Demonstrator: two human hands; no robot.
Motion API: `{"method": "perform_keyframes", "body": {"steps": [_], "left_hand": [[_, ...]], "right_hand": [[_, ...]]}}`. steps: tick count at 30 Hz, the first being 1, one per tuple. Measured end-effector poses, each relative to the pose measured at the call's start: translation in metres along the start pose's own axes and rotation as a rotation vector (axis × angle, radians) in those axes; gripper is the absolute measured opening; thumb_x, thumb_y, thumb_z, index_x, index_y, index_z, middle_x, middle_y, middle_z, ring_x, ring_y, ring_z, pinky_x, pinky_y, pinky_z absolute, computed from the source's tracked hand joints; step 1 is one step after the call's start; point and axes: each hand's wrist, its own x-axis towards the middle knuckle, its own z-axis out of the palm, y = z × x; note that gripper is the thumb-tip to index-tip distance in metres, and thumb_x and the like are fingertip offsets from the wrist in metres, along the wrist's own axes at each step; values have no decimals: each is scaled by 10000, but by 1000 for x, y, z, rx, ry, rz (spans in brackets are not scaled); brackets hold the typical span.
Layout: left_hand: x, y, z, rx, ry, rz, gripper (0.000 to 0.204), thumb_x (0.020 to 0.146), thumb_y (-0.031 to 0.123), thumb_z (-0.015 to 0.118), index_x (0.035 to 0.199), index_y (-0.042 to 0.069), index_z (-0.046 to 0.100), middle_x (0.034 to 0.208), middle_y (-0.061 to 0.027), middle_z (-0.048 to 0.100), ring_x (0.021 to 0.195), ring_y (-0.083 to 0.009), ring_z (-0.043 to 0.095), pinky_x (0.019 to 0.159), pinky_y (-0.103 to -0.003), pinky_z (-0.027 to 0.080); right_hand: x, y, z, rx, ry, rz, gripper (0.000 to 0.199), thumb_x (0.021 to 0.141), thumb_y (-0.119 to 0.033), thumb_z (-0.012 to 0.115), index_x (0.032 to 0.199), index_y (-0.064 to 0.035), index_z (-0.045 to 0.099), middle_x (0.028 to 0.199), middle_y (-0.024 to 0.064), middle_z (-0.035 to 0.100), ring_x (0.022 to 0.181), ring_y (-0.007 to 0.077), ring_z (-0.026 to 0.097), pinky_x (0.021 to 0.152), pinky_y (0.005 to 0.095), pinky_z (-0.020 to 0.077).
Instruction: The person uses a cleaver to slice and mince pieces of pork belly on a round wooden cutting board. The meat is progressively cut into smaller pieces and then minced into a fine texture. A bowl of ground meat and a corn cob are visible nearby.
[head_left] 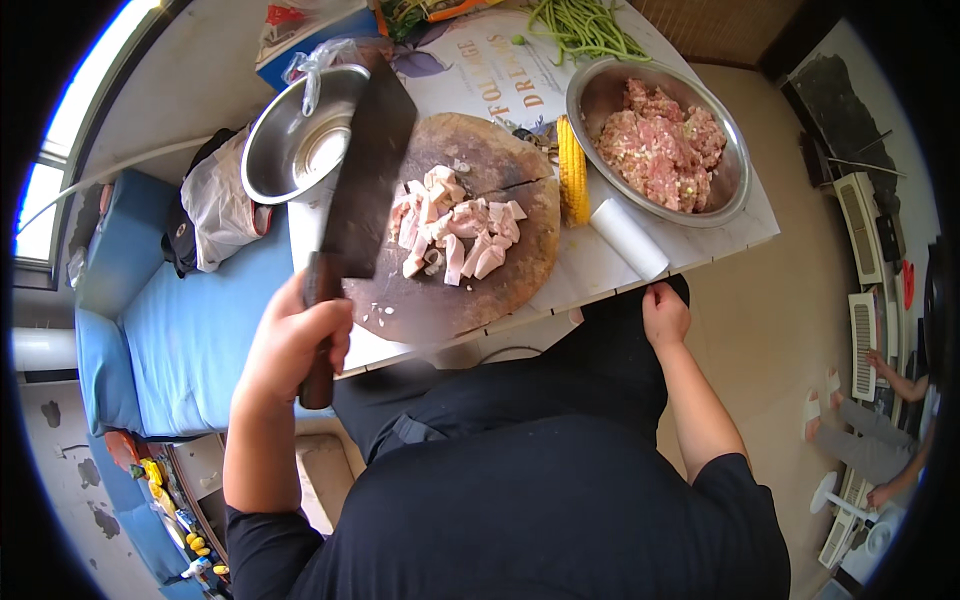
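Note:
My left hand (292, 345) grips the dark wooden handle of a cleaver (370, 165), its broad blade raised over the left side of a round wooden chopping board (530, 265). Pale pink chunks of cut meat (460, 235) are heaped mid-board, with small scraps scattered around them. A crack runs through the board's right part. My right hand (666, 318) rests closed on my right knee below the table edge, and nothing shows in it. Nearest to it on the table lies a white roll (628, 240), beside a yellow corn cob (572, 175).
A steel bowl (742, 180) of minced meat (665, 145) stands at right. Another steel bowl (262, 160), with a plastic bag at its rim, is at left. Green beans (585, 28) lie at the back. A blue sofa (200, 340) is left; another person (880, 430) sits far right.

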Motion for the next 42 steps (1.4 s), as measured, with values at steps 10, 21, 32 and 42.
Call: {"method": "perform_keyframes", "body": {"steps": [10,21,32,42], "left_hand": [[-2,6,1,75,-71,-7,184,787,74,562,906,11,436,570,-30,481,415,-103,460,389,-244,389],[-4,-2,-1,7,-33,-6,131,743,59,533,833,6,453,546,-50,474,391,-125,444,364,-251,378],[-9,-2,-3,-57,0,13,137,782,81,546,852,24,443,558,-43,452,403,-120,435,368,-246,371],[-8,-18,-7,-119,2,-58,179,797,91,562,911,31,437,574,-46,475,441,-131,469,407,-261,409]], "right_hand": [[1,-1,0,38,10,-10,215,842,-279,540,891,-99,647,812,124,656,765,344,620,662,423,482],[1,-3,-3,25,-22,17,222,845,-280,532,892,-94,644,830,133,656,779,350,619,673,430,484],[0,-1,2,20,13,-18,215,834,-277,534,885,-102,648,817,135,655,769,359,617,669,441,480],[2,-1,1,-5,-23,9,225,838,-289,535,909,-108,648,831,136,657,792,356,618,672,439,482]]}}
